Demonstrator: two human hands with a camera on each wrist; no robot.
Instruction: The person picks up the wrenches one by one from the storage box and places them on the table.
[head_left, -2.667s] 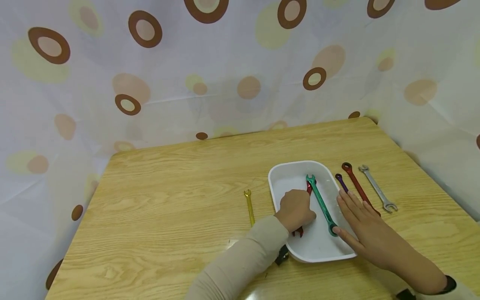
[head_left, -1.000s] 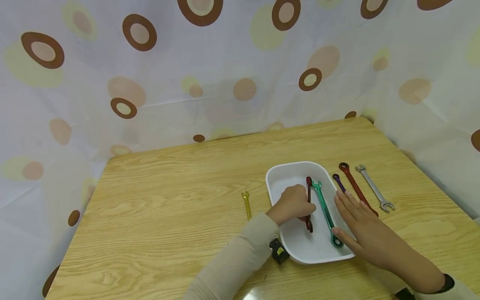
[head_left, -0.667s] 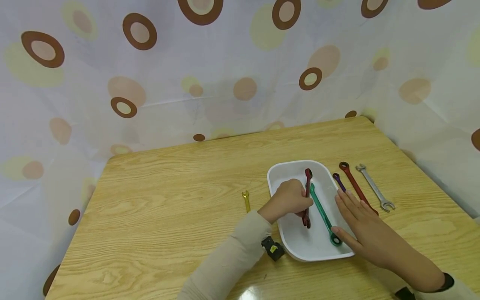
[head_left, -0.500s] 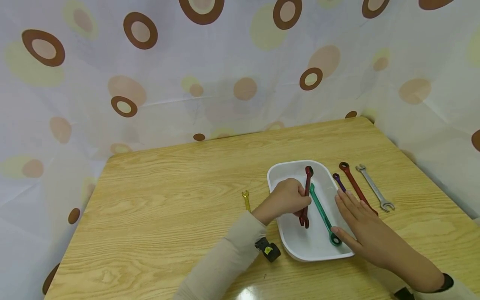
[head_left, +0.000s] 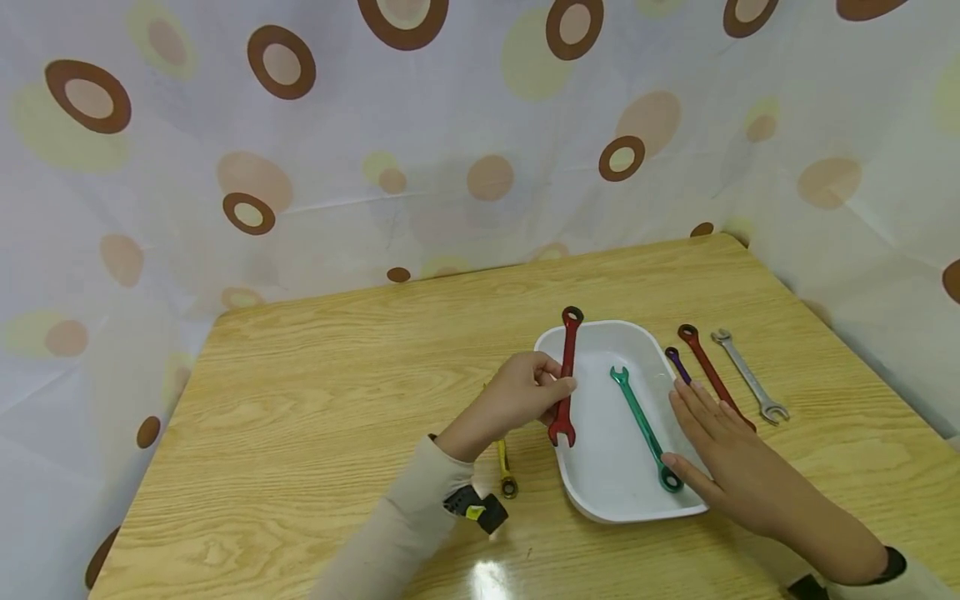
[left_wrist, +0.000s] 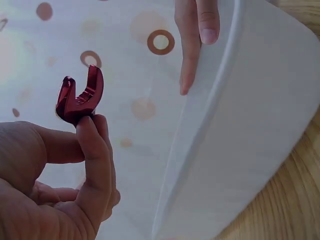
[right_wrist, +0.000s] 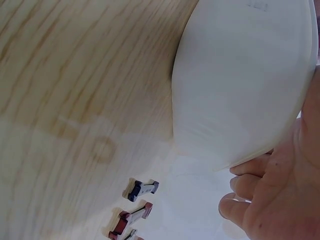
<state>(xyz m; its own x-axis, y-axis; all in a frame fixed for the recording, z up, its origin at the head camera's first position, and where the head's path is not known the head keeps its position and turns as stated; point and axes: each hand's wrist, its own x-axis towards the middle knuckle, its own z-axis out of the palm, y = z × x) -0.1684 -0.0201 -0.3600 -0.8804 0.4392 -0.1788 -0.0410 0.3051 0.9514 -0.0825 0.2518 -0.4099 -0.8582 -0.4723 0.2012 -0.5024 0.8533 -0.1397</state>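
Note:
A red combination wrench (head_left: 567, 367) is pinched between the thumb and fingers of my left hand (head_left: 521, 390), lifted over the left rim of a white plastic tray (head_left: 600, 500). Its ring end points away and its forked end towards me; the left wrist view shows that forked end (left_wrist: 80, 95) close up. Inside the tray lies a green combination wrench (head_left: 641, 421). My right hand (head_left: 738, 467) rests with straight fingers on the tray's right rim, thumb over the inside near the green wrench's ring end. In the right wrist view its fingers (right_wrist: 250, 182) touch the tray's edge.
Right of the tray lie a small purple wrench (head_left: 675, 360), a larger red wrench (head_left: 712, 371) and a silver open-end wrench (head_left: 750, 375). A yellow wrench (head_left: 505, 467) lies left of the tray, partly under my left wrist. A patterned cloth (head_left: 450, 150) hangs behind the wooden table (head_left: 315, 433).
My left hand has gripped the red wrench in the tray, raised it and carried it left to the rim. The green wrench has shifted slightly. My right hand has stayed on the rim.

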